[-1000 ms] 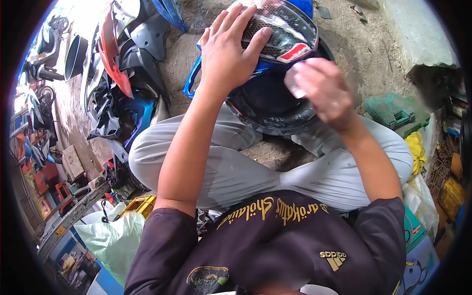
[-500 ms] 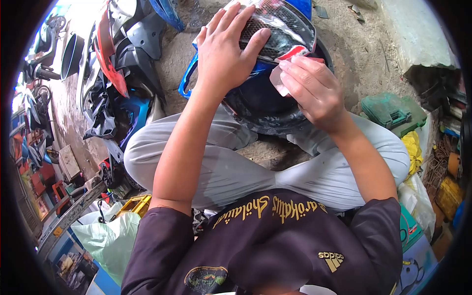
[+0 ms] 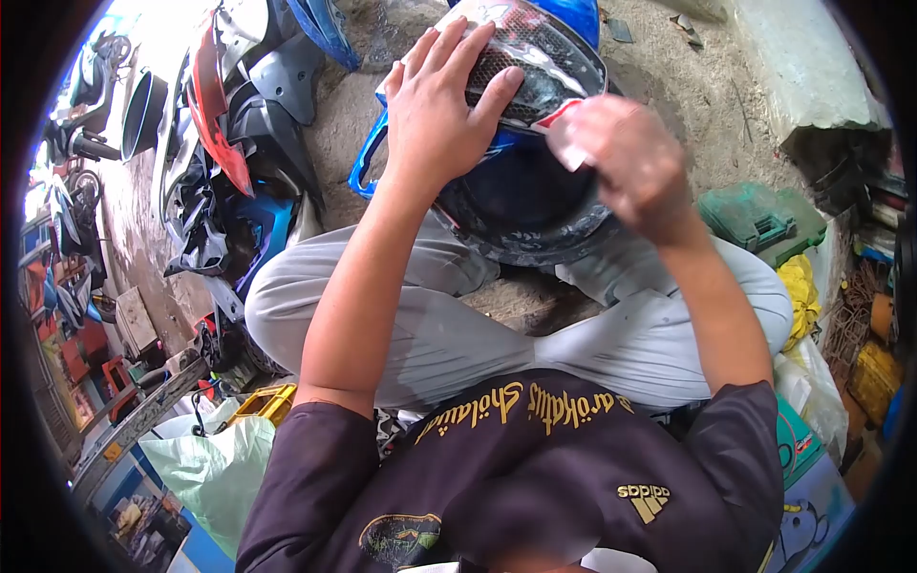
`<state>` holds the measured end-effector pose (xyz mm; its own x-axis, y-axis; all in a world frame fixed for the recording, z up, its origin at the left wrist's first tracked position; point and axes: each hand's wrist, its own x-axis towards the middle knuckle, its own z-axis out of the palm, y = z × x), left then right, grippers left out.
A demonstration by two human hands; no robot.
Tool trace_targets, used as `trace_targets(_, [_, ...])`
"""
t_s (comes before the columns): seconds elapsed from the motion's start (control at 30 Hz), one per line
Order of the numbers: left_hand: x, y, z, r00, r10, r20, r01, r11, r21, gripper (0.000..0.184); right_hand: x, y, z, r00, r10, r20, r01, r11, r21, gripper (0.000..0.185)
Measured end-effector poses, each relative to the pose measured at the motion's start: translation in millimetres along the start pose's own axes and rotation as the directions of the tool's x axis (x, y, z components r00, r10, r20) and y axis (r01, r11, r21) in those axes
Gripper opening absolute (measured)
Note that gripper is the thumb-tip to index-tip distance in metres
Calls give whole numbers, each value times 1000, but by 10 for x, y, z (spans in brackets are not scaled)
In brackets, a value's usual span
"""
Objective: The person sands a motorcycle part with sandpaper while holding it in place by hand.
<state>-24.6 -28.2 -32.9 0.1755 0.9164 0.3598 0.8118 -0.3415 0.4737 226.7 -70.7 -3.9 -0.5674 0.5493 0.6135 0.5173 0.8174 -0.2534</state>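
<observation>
- The right hand (image 3: pixel 635 158) has moved a little up and outward over the far right rim of the black basin (image 3: pixel 535 250) and is now blurred; half a second ago it was sharp and closer in.
- Its fingers pinch a pale folded piece (image 3: pixel 570 151), likely paper or thin sheet, at the red-edged corner of a patterned panel (image 3: pixel 540 72).
- The left hand (image 3: pixel 435 110) has kept its place on the panel, palm down, fingers spread, pressing without gripping. Together this suggests the right hand is working that one corner while the left steadies the panel.
- The panel lies across the far side of the basin, with a blue plastic part (image 3: pixel 363 158) showing at the basin's left edge.
- The basin stands on a rough concrete floor (image 3: pixel 712 105), just beyond crossed legs in grey trousers (image 3: pixel 449 334).
- Left of the basin lies a heap of bodywork, including a long red fairing (image 3: pixel 222 115); farther left, a motorbike (image 3: pixel 81 186) can be seen.
- Right of the basin sits a green case (image 3: pixel 755 215), with yellow material (image 3: pixel 802 296) on its near side.
- Nearer the person than the basin, to the left, are a yellow crate (image 3: pixel 266 405) and a pale plastic bag (image 3: pixel 220 468).
</observation>
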Motion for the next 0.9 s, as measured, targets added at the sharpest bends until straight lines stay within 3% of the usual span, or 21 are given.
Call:
trace_targets(0.07, [4,32,-18,1000,-1,2,1,1000,6,66,45,-159,31,997,-59,58,58,998,27,26])
trace_targets(0.2, [4,11,8,1000,-1,0,1,1000,0,66,26,94,-85,999,44,3,-44,999,-31,24])
trace_targets(0.37, [11,43,-11,1000,-6,10,6,1000,5,65,23,-211,66,994,-77,79,71,994,79,23])
trace_targets(0.53, [-9,-9,-8,1000,-8,-4,8,1000,-6,64,20,31,-110,999,20,28,-21,1000,21,25])
trace_targets(0.67, [5,26,-6,1000,-13,-1,13,1000,-12,64,10,-200,69,990,-92,107,81,992,99,25])
trace_targets(0.8, [-1,-4,3,1000,-1,-4,1,1000,-13,65,53,52,-71,1000,29,-11,-29,999,23,20])
trace_targets(0.9, [-14,20,-3,1000,1,-10,-1,1000,4,65,77,-142,-1,999,-11,44,7,995,96,22])
